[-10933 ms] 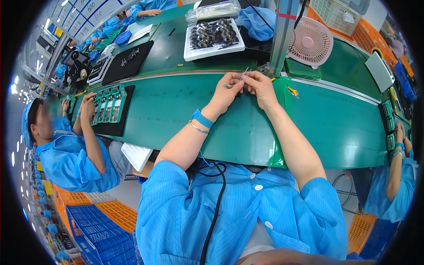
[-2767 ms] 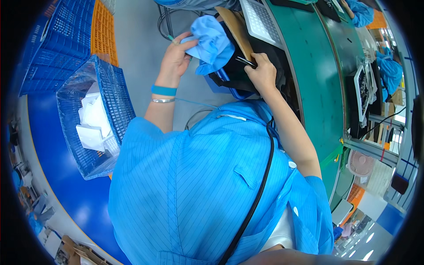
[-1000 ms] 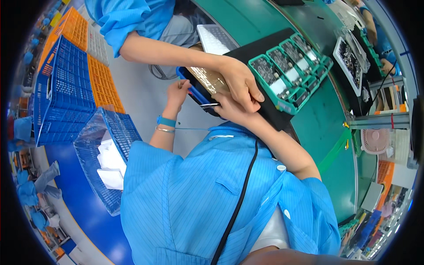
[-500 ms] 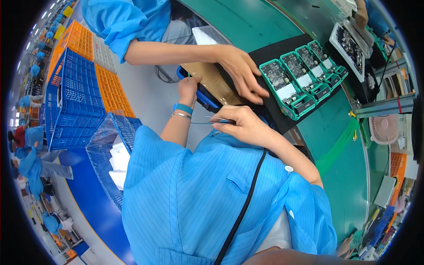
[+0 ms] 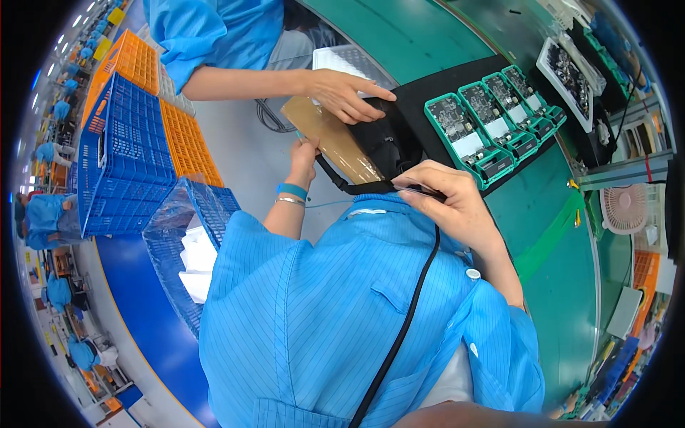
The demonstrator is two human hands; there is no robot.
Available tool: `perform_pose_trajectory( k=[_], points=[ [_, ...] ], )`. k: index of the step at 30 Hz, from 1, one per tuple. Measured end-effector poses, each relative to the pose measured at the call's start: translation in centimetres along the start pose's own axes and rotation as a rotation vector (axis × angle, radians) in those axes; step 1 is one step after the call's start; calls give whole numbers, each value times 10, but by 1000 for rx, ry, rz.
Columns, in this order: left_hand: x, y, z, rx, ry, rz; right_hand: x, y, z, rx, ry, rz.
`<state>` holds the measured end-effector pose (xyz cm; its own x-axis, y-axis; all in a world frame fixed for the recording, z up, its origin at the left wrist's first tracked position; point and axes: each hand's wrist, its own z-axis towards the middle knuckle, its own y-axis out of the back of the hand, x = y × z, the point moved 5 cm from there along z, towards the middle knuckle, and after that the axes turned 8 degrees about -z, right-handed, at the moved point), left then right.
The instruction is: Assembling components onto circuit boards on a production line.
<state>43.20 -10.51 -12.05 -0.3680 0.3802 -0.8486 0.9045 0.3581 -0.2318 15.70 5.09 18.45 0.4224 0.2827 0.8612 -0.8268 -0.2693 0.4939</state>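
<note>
The left hand point(image 5: 305, 155) is extended toward a brown, glossy-faced board point(image 5: 337, 143), with its fingers bent together at the board's near edge; whether the board itself or the black strap point(image 5: 346, 189) beside it is gripped cannot be told. The left wrist is encircled by a blue band point(image 5: 292, 190) and a silver bangle point(image 5: 290, 200). The right hand point(image 5: 444, 192) is clamped on dark, slim tweezers point(image 5: 426, 191), which are pinched between thumb and fingers and pointed leftward, near the front of a black bag point(image 5: 389, 146). The brown board is seen lying aslant along the left side of the bag. Above the bag, a co-worker's hand point(image 5: 349, 98) is stretched out, palm down, near the board's upper part; contact there cannot be confirmed. To the right, four green trays point(image 5: 464, 164) fitted with circuit boards are set in a row on a black mat point(image 5: 432, 84), which is laid on the green table point(image 5: 385, 36). At left, a blue crate point(image 5: 221, 203) lined with clear plastic is shown with white pieces point(image 5: 196, 257) inside.
</note>
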Motion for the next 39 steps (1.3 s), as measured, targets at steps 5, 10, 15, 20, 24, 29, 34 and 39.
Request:
perform_pose_trajectory(
  k=[5, 10, 15, 20, 24, 29, 34, 39],
  points=[
    [-4, -10, -9, -111, -27, 78, -6, 30, -14, -161, -79, 104],
    [-10, -6, 12, 129, 45, 199, -15, 57, -29, -286, -92, 100],
    [-23, -14, 37, 228, 44, 300, -17, 85, -47, -441, -123, 119],
    [-44, -35, 79, 355, 51, 404, -47, 123, -72, -645, -195, 100],
    [-38, -12, 128, 446, 90, 436, -78, 164, -103, -930, -256, 122],
    [-68, -19, 89, 342, -661, 1738, -137, 186, -158, -1115, -479, 146],
    [-147, -147, -131, 1256, -66, 1167, -167, 165, -164, -1080, -673, 323],
    [-163, -247, -123, 877, -642, 851, -156, 154, -146, -1055, -675, 412]
  ],
)
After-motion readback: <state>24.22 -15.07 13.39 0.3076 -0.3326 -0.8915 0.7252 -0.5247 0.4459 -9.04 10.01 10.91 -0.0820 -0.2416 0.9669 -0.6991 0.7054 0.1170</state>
